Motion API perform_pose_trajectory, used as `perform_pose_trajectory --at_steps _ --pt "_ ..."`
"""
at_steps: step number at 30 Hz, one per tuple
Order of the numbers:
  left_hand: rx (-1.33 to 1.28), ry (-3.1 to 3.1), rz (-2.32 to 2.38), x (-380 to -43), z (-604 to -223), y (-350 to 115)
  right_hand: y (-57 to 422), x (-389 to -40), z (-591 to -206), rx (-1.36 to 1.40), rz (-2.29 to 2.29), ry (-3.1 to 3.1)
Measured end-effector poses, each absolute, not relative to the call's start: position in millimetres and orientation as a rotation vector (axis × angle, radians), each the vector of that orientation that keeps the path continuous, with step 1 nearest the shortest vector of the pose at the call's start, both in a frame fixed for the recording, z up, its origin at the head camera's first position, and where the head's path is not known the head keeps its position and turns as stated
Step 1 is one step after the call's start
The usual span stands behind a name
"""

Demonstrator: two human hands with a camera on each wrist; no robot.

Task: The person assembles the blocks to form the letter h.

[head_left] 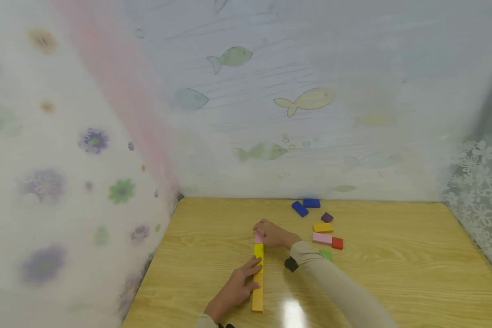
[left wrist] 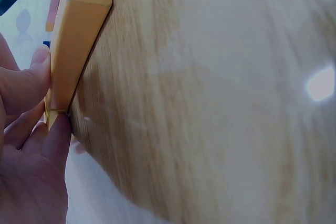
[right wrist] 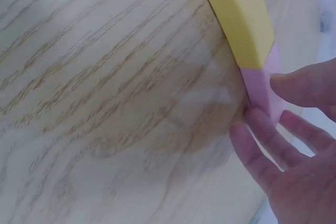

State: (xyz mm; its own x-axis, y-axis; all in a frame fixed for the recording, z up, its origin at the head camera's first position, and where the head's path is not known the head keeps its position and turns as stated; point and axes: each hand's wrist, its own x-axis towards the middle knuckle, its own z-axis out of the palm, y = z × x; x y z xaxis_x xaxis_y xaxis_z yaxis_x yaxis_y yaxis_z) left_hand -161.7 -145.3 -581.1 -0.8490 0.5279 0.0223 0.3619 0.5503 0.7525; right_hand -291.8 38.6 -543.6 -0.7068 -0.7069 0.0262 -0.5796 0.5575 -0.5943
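So there's a straight row of blocks on the wood-grain tabletop, laid end to end: a long orange block nearest the person, a yellow block in the middle and a pink end block at the far end. The right hand has that pink one pinched, thumb on one side and fingers on the other, with it sitting right up against the yellow. The left hand is pretty relaxed, fingers fairly straight and resting across the yellow block, thumb against the orange one.

Off to the right of the row are the loose bits: two blue blocks close together near the back edge, then a small purple block, a yellow-orange block, and a second pink block touching a red block. A green block is partly hidden by the right sleeve. Behind it all, a pale fish-print backdrop.
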Motion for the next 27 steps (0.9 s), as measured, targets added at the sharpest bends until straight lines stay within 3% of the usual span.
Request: perform_pose_trajectory --at_steps 27 --pt "0.787 2.573 1.163 -162.5 -578.9 -145.6 75.2 -282.9 -476.1 -1.121 -0.745 2.658"
